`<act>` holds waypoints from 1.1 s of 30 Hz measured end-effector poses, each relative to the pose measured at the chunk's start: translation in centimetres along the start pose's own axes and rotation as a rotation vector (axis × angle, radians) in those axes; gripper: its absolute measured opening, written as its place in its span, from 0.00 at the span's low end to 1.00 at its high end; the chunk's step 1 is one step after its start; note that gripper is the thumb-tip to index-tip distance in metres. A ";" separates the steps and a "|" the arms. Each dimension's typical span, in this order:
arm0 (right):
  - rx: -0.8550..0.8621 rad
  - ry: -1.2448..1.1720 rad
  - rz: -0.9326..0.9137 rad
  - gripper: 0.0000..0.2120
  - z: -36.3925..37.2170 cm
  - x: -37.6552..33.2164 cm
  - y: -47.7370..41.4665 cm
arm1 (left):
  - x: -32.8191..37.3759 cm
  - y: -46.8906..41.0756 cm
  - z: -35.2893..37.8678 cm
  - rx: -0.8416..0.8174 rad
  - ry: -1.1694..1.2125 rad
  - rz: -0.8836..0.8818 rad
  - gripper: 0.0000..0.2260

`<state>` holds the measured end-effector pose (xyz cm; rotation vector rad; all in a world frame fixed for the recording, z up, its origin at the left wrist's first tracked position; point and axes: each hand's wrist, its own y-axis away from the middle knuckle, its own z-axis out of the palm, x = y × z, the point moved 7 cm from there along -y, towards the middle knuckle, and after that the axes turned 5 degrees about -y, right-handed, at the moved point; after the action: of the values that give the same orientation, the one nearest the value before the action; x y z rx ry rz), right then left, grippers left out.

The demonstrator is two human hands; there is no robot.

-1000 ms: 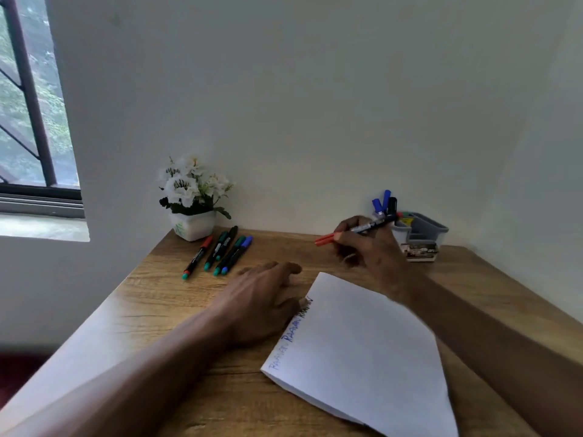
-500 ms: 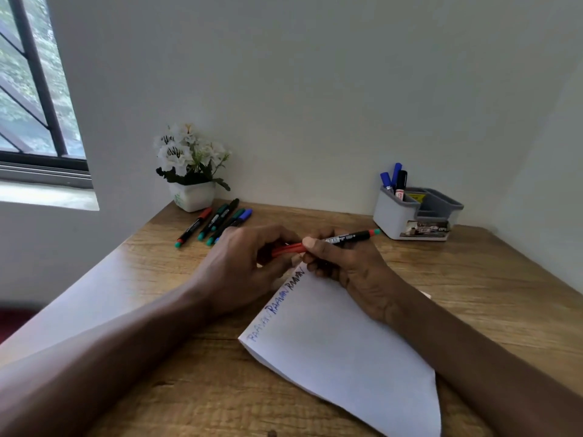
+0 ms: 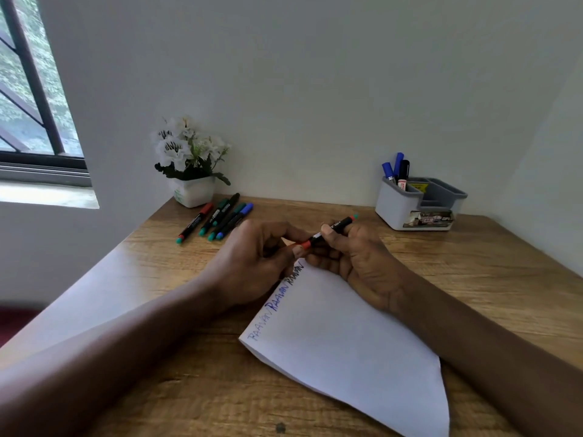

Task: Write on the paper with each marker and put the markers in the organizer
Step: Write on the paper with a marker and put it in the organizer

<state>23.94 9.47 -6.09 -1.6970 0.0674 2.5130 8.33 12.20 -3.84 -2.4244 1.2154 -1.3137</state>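
Observation:
A black marker with a red cap (image 3: 328, 232) is held level above the top corner of the white paper (image 3: 340, 339). My right hand (image 3: 356, 257) grips its barrel. My left hand (image 3: 258, 257) pinches the red cap end. The paper carries three written words along its left edge, in blue and black ink. Several more markers (image 3: 217, 220) lie side by side on the desk at the back left. The grey organizer (image 3: 419, 205) stands at the back right with two blue markers and a black one (image 3: 398, 170) upright in its left compartment.
A white pot of white flowers (image 3: 189, 162) stands in the back left corner of the wooden desk (image 3: 473, 272), close to the loose markers. Walls close the desk at the back and right. A window (image 3: 31, 89) is at the left.
My right hand has brought the red-capped marker from near the organizer down over the paper's top corner. My left hand has lifted off the desk and taken hold of the cap end.

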 end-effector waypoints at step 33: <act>0.200 -0.049 -0.144 0.14 -1.6 -1.0 0.0 | -2.6 -0.5 -3.1 0.147 -0.467 -0.166 0.13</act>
<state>25.82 9.25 -5.80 -1.5067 0.1798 2.3547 5.54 15.16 -3.38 -2.5610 0.7830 -0.7635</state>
